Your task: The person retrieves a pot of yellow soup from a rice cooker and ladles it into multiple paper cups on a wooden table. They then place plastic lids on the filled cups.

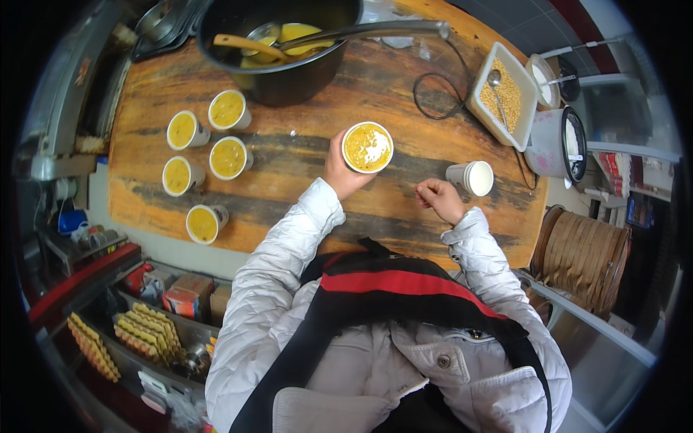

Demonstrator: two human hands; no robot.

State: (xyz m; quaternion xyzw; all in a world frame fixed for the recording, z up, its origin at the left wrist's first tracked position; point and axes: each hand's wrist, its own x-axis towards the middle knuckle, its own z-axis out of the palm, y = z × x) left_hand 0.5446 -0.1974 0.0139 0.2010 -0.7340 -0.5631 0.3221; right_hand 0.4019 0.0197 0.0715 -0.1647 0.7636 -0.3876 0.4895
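My left hand (342,169) is wrapped round a white paper cup (369,148). Yellow porridge-like food fills the cup, with a white patch and small yellowish bits on top. To its right, my right hand (439,200) is closed, thumb and fingers drawn together over the table; whatever they may hold is hidden. Just beyond that hand, a nested stack of white paper cups (473,177) lies on its side. Several more filled cups stand at the left of the table, among them a cup (231,157) nearest my left hand.
A large black pot (289,85) with ladles stands at the far side of the wooden table (289,213). Far right are a tray of yellow beans (504,90) with a spoon, a white tub (554,148) and a cable (433,115). Bamboo steamers (583,256) stand beyond the right edge.
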